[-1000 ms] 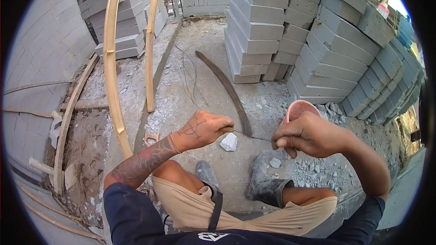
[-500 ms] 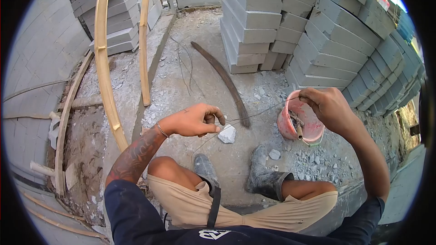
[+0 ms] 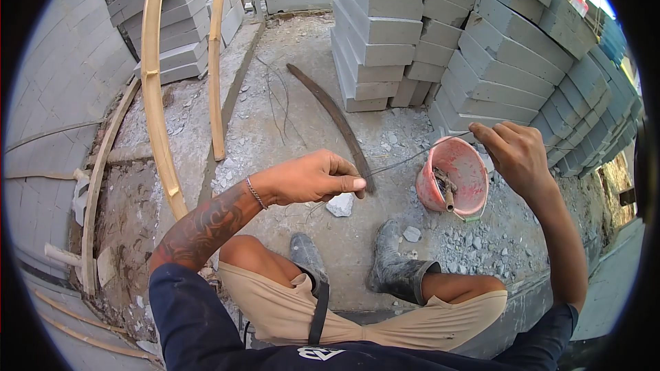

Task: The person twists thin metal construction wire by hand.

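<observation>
A thin dark wire [image 3: 411, 160] runs between my two hands, above the concrete floor. My left hand [image 3: 322, 177] is closed, pinching the wire between thumb and fingers. Higher up at the right, my right hand [image 3: 512, 153] grips the wire between thumb and fingertips, over the edge of a pink bucket [image 3: 471, 165]. A short piece of wire trails below my left hand. Inside the bucket lies a tool with a pipe-like handle [image 3: 450, 200]; its other end is hard to make out. A white chunk of block [image 3: 339, 205] rests on the floor under my left hand.
Grey blocks [image 3: 392, 31] are stacked at the back and right. A dark curved wood strip [image 3: 333, 113] and loose wires [image 3: 283, 99] lie on the floor. Split bamboo poles [image 3: 152, 62] stand at left. Rubble [image 3: 474, 247] is scattered near my boots [image 3: 395, 261].
My left hand has shifted right and closed on the wire, its fingers more tucked in. My right hand has moved slightly up and right.
</observation>
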Action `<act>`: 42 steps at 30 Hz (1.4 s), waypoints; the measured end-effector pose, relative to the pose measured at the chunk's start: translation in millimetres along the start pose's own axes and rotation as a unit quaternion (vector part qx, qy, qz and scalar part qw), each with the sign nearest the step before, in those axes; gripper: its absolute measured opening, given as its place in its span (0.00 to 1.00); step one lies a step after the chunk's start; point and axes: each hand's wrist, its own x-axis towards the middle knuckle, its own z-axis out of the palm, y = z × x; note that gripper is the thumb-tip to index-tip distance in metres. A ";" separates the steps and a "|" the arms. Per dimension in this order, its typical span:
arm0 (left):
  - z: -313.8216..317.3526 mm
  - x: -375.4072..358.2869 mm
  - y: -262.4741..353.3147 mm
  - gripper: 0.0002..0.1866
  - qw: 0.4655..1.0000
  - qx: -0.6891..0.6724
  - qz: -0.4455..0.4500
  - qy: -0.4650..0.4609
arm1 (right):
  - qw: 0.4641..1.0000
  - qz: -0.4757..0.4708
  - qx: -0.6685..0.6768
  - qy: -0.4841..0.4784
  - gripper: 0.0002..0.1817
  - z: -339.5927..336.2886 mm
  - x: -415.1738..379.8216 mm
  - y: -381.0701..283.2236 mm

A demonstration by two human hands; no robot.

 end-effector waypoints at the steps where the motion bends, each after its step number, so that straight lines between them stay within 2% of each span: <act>1: -2.3 -1.7 -5.1 0.23 0.997 -0.067 -0.031 0.004 | 1.000 0.005 -0.016 -0.021 0.13 0.1 -2.9 2.1; 2: -2.2 -2.8 -6.6 0.23 0.997 -0.067 -0.032 0.005 | 1.000 0.005 -0.015 -0.020 0.13 0.3 -3.4 0.1; 4: -2.6 -4.0 -8.3 0.19 0.996 0.042 -0.016 0.081 | 0.994 0.001 -0.022 -0.109 0.12 0.0 -4.4 -9.1; 5: -3.3 -2.0 -14.2 0.19 0.996 0.042 -0.017 0.083 | 0.990 -0.008 0.000 -0.142 0.11 2.0 -5.8 -17.1; 6: -5.7 1.4 -22.9 0.17 0.978 0.135 0.055 0.150 | 0.985 -0.017 0.023 -0.172 0.11 3.1 -8.1 -28.2; 7: -9.0 2.3 -26.3 0.15 0.941 0.228 0.125 0.215 | 0.967 -0.045 0.066 -0.243 0.09 -0.9 -12.3 -42.9; 8: -11.3 0.0 -22.2 0.09 0.917 0.282 0.165 0.229 | 0.929 -0.049 0.182 -0.319 0.07 -13.0 -9.1 -59.1; 9: -12.9 -0.8 -23.3 0.09 0.914 0.286 0.167 0.233 | 0.894 -0.064 0.312 -0.315 0.06 -32.7 0.5 -69.4; 11: -8.3 -2.6 -31.7 0.08 0.932 0.231 0.203 0.192 | 0.850 -0.038 0.485 -0.204 0.07 -54.7 8.9 -64.6; 13: -2.4 -5.0 -31.3 0.06 0.931 0.204 0.228 0.201 | 0.866 0.117 0.480 -0.075 0.09 -60.4 15.9 -47.1; 14: -2.3 -6.9 -28.2 0.06 0.906 0.232 0.251 0.252 | 0.866 0.201 0.457 -0.009 0.09 -47.1 18.6 -39.2; 15: -3.0 -7.8 -26.0 0.06 0.876 0.260 0.273 0.302 | 0.865 0.270 0.422 -0.038 0.10 -32.1 17.2 -27.1; 16: -4.7 -6.4 -25.7 0.06 0.876 0.259 0.274 0.302 | 0.855 0.317 0.393 -0.114 0.11 -24.1 17.2 -27.5; 17: -7.3 -4.5 -26.5 0.06 0.848 0.297 0.285 0.334 | 0.839 0.359 0.362 -0.188 0.11 -15.8 17.3 -28.7; 18: -11.2 -3.1 -27.6 0.07 0.816 0.336 0.295 0.367 | 0.872 0.283 0.319 -0.239 0.11 1.6 4.9 -36.8; 19: -16.0 -1.9 -30.3 0.07 0.812 0.338 0.295 0.374 | 0.897 0.201 0.270 -0.287 0.11 12.7 -10.2 -47.0; 20: -20.9 -1.1 -35.6 0.07 0.805 0.382 0.294 0.346 | 0.854 0.111 0.387 -0.330 0.11 5.8 -11.8 -61.4; 21: -25.7 -0.4 -40.6 0.07 0.797 0.425 0.291 0.315 | 0.788 0.020 0.495 -0.366 0.11 -4.5 -6.4 -72.7; 22: -27.2 0.4 -46.7 0.07 0.794 0.429 0.290 0.317 | 0.790 0.016 0.494 -0.362 0.11 -22.8 4.8 -69.4; 24: -21.8 0.5 -59.1 0.07 0.824 0.336 0.326 0.319 | 0.725 0.110 0.573 -0.366 0.12 -62.0 25.2 -54.8; 25: -20.7 -1.1 -58.1 0.07 0.826 0.336 0.327 0.314 | 0.736 0.202 0.582 -0.281 0.14 -62.2 17.5 -40.5; 26: -20.3 -3.7 -55.0 0.06 0.841 0.309 0.298 0.328 | 0.757 0.234 0.576 -0.200 0.15 -47.5 6.8 -24.4; 27: -20.0 -7.0 -54.4 0.06 0.855 0.281 0.267 0.344 | 0.726 0.323 0.570 -0.210 0.14 -45.3 5.2 -14.8; 28: -21.9 -9.9 -56.3 0.06 0.855 0.280 0.268 0.345 | 0.757 0.345 0.526 -0.177 0.13 -33.6 -3.9 -9.5; 29: -24.7 -12.4 -58.8 0.06 0.876 0.283 0.201 0.334 | 0.786 0.364 0.478 -0.143 0.12 -19.6 -10.4 -6.6; 30: -27.1 -13.0 -61.2 0.06 0.894 0.284 0.134 0.320 | 0.809 0.378 0.420 -0.165 0.11 -15.3 -13.0 -8.3; 31: -29.6 -10.9 -65.3 0.06 0.892 0.284 0.136 0.324 | 0.827 0.390 0.361 -0.184 0.11 -11.8 -17.1 -11.6; 32: -31.7 -9.2 -72.4 0.06 0.872 0.312 0.180 0.331 | 0.821 0.373 0.335 -0.273 0.10 -6.9 -23.5 -19.7; 33: -31.7 -10.4 -80.0 0.05 0.852 0.338 0.219 0.334 | 0.858 0.273 0.229 -0.370 0.10 5.3 -38.5 -30.3; 34: -35.3 -10.9 -84.1 0.05 0.854 0.336 0.214 0.335 | 0.839 0.195 0.252 -0.442 0.10 10.9 -49.2 -43.6; 35: -43.3 -9.8 -86.0 0.05 0.851 0.356 0.226 0.313 | 0.772 0.108 0.391 -0.490 0.10 -0.6 -44.2 -54.4; 36: -47.4 -9.1 -89.0 0.05 0.846 0.377 0.239 0.291 | 0.719 0.027 0.505 -0.477 0.10 -12.2 -37.9 -62.3; 37: -47.5 -9.3 -93.5 0.05 0.846 0.377 0.235 0.294 | 0.667 0.007 0.583 -0.464 0.12 -31.1 -26.3 -63.7; 38: -46.9 -11.4 -98.6 0.05 0.857 0.359 0.231 0.289 | 0.652 0.046 0.680 -0.333 0.15 -55.6 -15.1 -58.2; 40: -41.4 -17.9 -102.6 0.05 0.871 0.342 0.221 0.277 | 0.769 0.187 0.601 -0.107 0.17 -76.4 -21.9 -20.3; 41: -35.6 -19.9 -100.9 0.04 0.871 0.321 0.229 0.293 | 0.764 0.358 0.537 -0.012 0.17 -65.6 -30.7 -4.8; 42: -31.6 -21.6 -99.0 0.04 0.870 0.299 0.237 0.311 | 0.775 0.428 0.465 -0.018 0.18 -56.5 -28.0 16.3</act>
